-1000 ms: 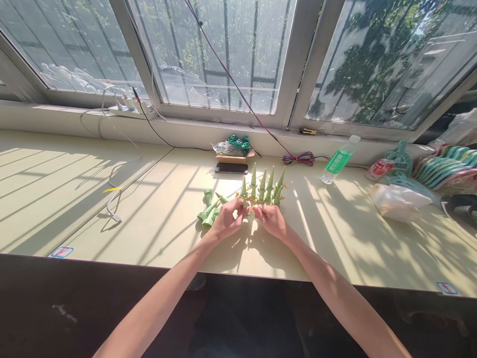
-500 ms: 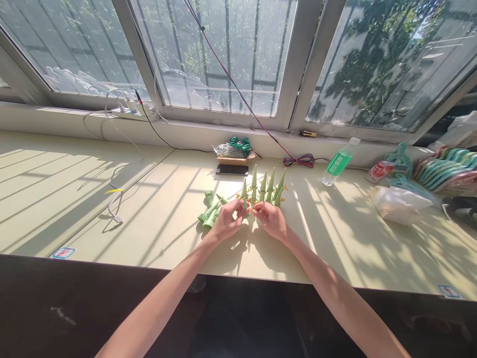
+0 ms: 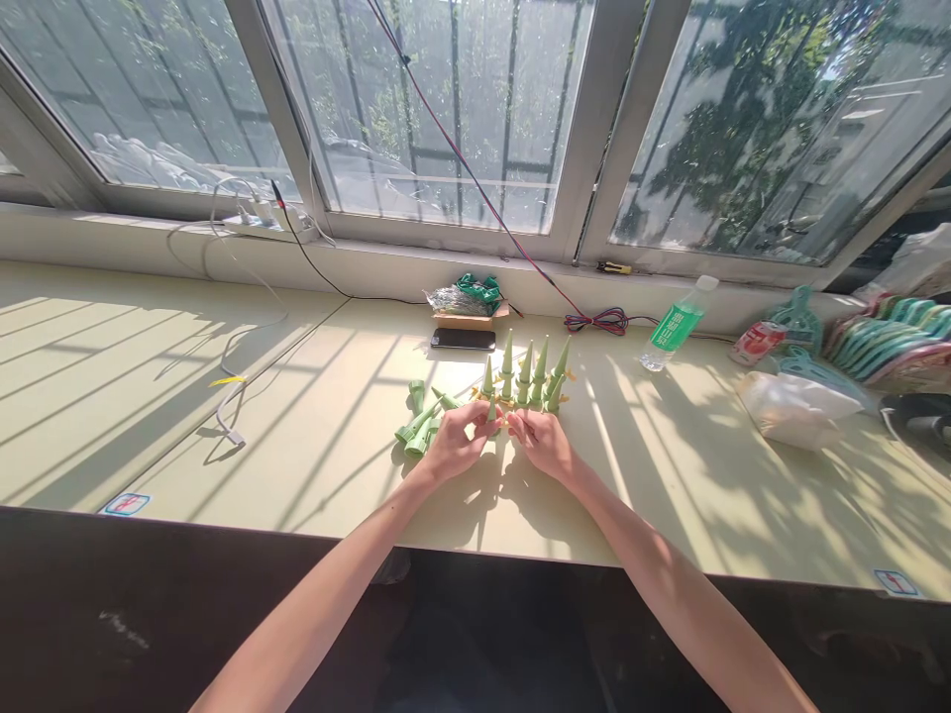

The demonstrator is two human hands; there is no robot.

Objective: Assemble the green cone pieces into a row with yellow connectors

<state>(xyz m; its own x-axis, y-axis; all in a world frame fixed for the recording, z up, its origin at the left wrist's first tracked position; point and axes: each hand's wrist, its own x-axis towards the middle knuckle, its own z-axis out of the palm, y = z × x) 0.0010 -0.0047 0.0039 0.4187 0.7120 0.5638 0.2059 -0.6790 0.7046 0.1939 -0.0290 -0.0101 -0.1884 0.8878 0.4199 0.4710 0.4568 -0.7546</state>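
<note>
Several pale green plastic cones (image 3: 529, 368) stand upright in a row on the yellow-green table (image 3: 312, 436), with small yellow pieces at their bases. A few more green cones (image 3: 420, 414) lie flat to the left of the row. My left hand (image 3: 457, 446) is closed, pinching a small green cone (image 3: 491, 407) at the near end of the row. My right hand (image 3: 542, 441) is closed just beside it, fingertips pinched on a small yellow piece next to that same cone. The two hands almost touch.
A black phone (image 3: 462, 339) and a small box with green bits (image 3: 467, 297) sit behind the cones. A green-labelled water bottle (image 3: 675, 325) lies at the right, near a white bag (image 3: 794, 406) and coloured hangers (image 3: 884, 332). Cables (image 3: 230, 396) trail at left.
The hands have come slightly closer together at the near end of the row; the pinched cone has dropped a little lower. Everything else stays put.
</note>
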